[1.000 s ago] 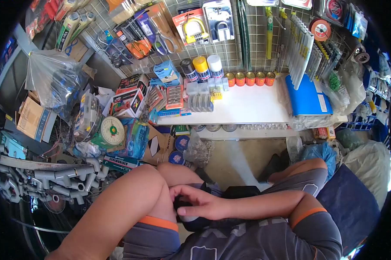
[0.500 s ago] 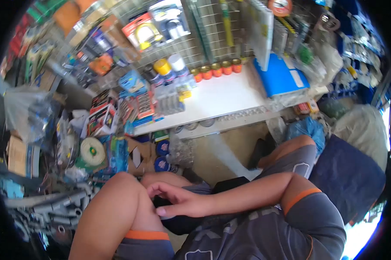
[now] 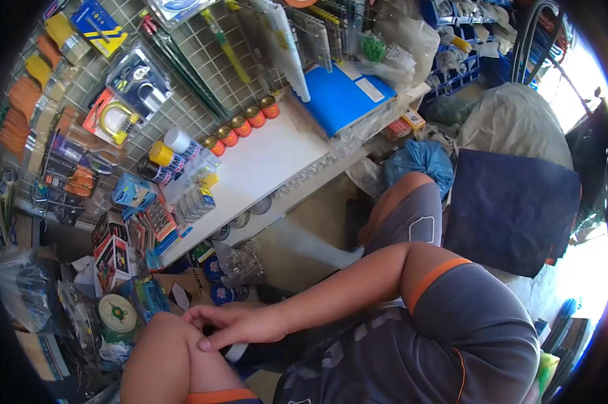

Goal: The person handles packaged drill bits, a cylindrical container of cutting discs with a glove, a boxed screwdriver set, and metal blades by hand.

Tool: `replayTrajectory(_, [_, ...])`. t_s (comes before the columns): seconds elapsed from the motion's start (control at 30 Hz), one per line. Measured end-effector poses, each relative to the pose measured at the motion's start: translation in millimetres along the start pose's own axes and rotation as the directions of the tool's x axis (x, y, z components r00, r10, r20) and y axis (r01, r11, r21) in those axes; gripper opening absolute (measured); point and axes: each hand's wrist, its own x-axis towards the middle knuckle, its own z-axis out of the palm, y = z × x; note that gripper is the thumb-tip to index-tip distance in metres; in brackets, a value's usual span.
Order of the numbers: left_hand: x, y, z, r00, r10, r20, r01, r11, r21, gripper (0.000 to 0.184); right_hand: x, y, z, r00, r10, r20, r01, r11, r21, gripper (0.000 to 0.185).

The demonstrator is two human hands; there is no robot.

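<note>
My right hand [image 3: 240, 326] rests at my bent left arm [image 3: 159, 357], close to the elbow. The thumb tip lies against the arm, and the loosely curled fingers are apart from the thumb, with nothing visible held between them. Under this hand is a dark area with a small white patch [image 3: 236, 351] that I cannot make out. Only the elbow part of my left arm shows, at the lower left; the left hand lies outside the view. My right forearm [image 3: 344, 286] crosses in front of my body.
A white shelf [image 3: 257, 158] carries small orange-red cans [image 3: 254, 116], spray cans [image 3: 162, 153] and a blue folder [image 3: 347, 97]. Packaged tools hang on the wire grid behind. Plastic bags [image 3: 422, 165] and a dark cloth [image 3: 513, 209] lie at the right. Boxes [image 3: 112, 262] crowd the left.
The view has turned toward the right, so the shelf and goods appear farther left and tilted. My right hand stays by the left elbow, its fingers nearly as before.
</note>
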Motion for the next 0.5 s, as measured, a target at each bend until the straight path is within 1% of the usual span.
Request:
replayTrajectory(0.03, [-7,-1,-3,0.998,-0.056,0.016,0.055,0.998,0.013,0.042,-3,2,0,1.000,0.012,0.017,-0.011,1.000,-0.021,0.060])
replayTrajectory(0.07, [-14,-3,-8,0.992,-0.116,0.038,0.115,0.993,0.034,0.043,-9,2,-1,0.999,0.042,0.033,-0.041,0.998,-0.043,0.053])
replayTrajectory(0.1, [-20,-4,-12,0.984,-0.170,0.059,0.167,0.985,0.049,0.045,-14,3,0,0.990,0.016,0.137,-0.006,0.997,-0.077,0.050])
replayTrajectory(0.17, [-33,-1,-24,0.950,-0.294,0.106,0.285,0.954,0.089,0.048,-23,-2,5,0.940,-0.013,0.342,0.068,0.987,-0.149,0.042])
replayTrajectory(0.2, [-41,2,-32,0.926,-0.354,0.128,0.341,0.933,0.115,0.049,-27,-15,4,0.948,-0.090,0.306,0.192,0.927,-0.323,0.033])
replayTrajectory(0.23, [-49,6,-40,0.889,-0.429,0.159,0.406,0.900,0.159,0.051,-30,-29,3,0.949,-0.166,0.268,0.283,0.821,-0.497,0.026])
replayTrajectory(0.3, [-70,18,-55,0.785,-0.584,0.208,0.534,0.807,0.252,0.054,-22,-28,-17,0.910,-0.312,0.274,0.411,0.770,-0.488,0.024])
replayTrajectory(0.33, [-82,27,-63,0.704,-0.672,0.229,0.602,0.736,0.311,0.056,-26,-37,-20,0.953,-0.251,0.169,0.301,0.845,-0.441,0.025])
replayTrajectory(0.37, [-96,37,-69,0.603,-0.759,0.246,0.664,0.648,0.374,0.057,-31,-49,-23,0.957,-0.244,0.158,0.291,0.810,-0.509,0.025])
replayTrajectory(0.4, [-110,50,-75,0.474,-0.842,0.256,0.714,0.538,0.448,0.059,-38,-61,-27,0.961,-0.236,0.146,0.277,0.769,-0.576,0.025])
replayTrajectory(0.43, [-125,65,-77,0.309,-0.914,0.264,0.750,0.405,0.523,0.060,-43,-71,-32,0.965,-0.228,0.131,0.258,0.725,-0.639,0.025])
replayTrajectory(0.47, [-143,83,-77,0.127,-0.958,0.258,0.769,0.259,0.585,0.062,-47,-76,-35,0.956,-0.283,0.080,0.252,0.645,-0.721,0.023])
replayTrajectory(0.5, [-160,101,-71,-0.048,-0.969,0.244,0.761,0.123,0.637,0.063,-52,-83,-39,0.960,-0.280,0.013,0.193,0.626,-0.755,0.022])
